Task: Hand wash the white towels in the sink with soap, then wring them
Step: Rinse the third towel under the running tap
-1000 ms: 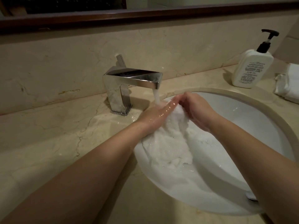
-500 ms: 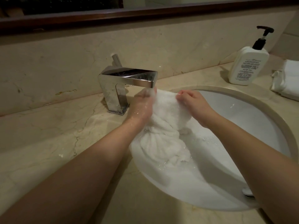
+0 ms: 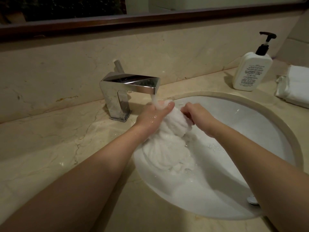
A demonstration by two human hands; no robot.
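Towel (image 3: 168,148) lower now, water (image 3: 154,101) over left hand (image 3: 150,119).

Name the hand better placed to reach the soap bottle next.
Right. The right hand grips the towel on the side nearer the soap bottle, which stands at the far right of the counter. The left hand holds the towel under the tap.

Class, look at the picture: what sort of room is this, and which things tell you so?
Most likely a bathroom, perhaps a hotel's: a white basin sunk in a marble counter, a chrome tap running, a pump bottle.
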